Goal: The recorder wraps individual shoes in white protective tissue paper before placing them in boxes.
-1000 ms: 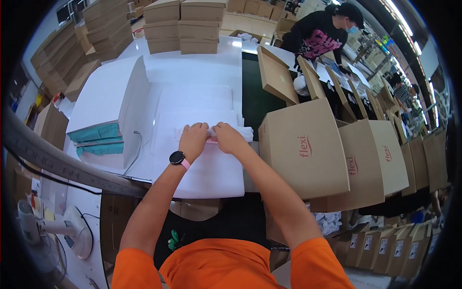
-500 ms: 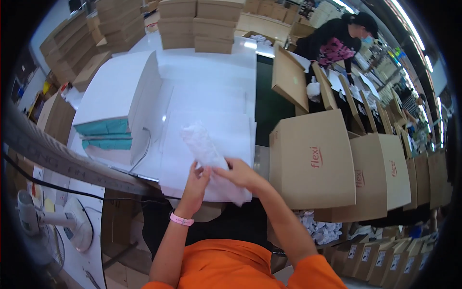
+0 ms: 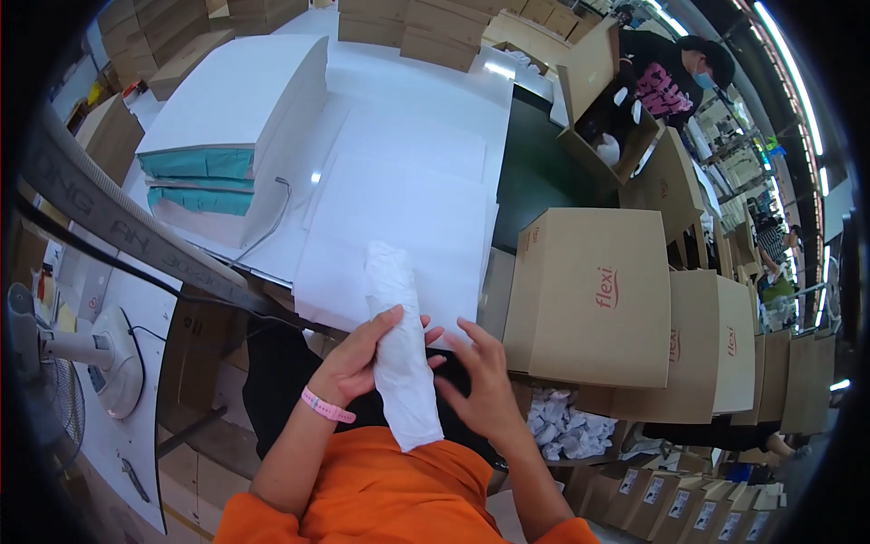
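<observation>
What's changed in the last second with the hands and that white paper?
The white tissue bundle came off the white sheets, drawn toward the body. The left hand now wraps it; the right hand is open beside it. The cardboard boxes stayed put.

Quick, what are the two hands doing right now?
Left hand: closed around the white paper-wrapped bundle, holding it.
Right hand: open, fingers spread, beside the bundle; touching it or not cannot be told.
</observation>
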Available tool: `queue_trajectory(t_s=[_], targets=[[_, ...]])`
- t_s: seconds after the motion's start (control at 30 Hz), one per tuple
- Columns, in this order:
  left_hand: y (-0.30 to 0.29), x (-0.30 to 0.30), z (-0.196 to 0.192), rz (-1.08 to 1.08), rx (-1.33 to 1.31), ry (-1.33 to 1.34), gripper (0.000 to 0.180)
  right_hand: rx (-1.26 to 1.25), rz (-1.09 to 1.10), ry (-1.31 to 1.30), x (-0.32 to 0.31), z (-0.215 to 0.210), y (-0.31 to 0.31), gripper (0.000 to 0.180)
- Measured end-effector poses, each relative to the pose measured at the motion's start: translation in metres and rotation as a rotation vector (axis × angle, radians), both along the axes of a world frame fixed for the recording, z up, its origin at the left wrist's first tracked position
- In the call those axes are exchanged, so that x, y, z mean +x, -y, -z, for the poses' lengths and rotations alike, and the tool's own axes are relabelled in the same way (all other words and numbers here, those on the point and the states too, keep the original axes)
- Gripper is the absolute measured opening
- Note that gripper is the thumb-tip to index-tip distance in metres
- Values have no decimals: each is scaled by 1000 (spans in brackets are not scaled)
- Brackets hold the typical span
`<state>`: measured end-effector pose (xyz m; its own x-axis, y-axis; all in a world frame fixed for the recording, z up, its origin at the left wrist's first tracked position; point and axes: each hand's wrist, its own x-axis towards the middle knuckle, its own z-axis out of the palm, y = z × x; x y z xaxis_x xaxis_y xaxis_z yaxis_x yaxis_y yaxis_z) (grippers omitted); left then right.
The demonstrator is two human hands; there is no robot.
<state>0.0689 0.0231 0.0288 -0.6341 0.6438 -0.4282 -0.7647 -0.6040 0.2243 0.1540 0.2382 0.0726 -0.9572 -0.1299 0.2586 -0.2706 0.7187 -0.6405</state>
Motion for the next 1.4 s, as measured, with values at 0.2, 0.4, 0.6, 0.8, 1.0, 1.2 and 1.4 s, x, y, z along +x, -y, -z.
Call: queue_trajectory(t_s=[0.2, 0.4, 0.6, 0.8, 1.0, 1.2, 1.4], targets=[[-1, 7, 18, 94, 129, 97, 51, 13, -217, -59, 6, -10, 25, 61], [2, 27, -2, 64, -65, -190, 58, -125, -279, 29, -31, -5, 18, 25], [10, 30, 2, 125, 7, -178, 69, -818, -56, 139, -16, 25, 48, 86], [16, 34, -2, 311, -190, -720, 104, -1067, 166, 489, -16, 19, 50, 116], [14, 36, 4, 467, -177, -571, 89, -1383, 91, 804, -25, 40, 31, 81], [17, 49, 20, 491, -70, -322, 67, -1241, 68, 815, -50, 8, 5, 48], [10, 50, 15, 441, -99, -236, 58, -547, -212, 191, -13, -2, 6, 50]])
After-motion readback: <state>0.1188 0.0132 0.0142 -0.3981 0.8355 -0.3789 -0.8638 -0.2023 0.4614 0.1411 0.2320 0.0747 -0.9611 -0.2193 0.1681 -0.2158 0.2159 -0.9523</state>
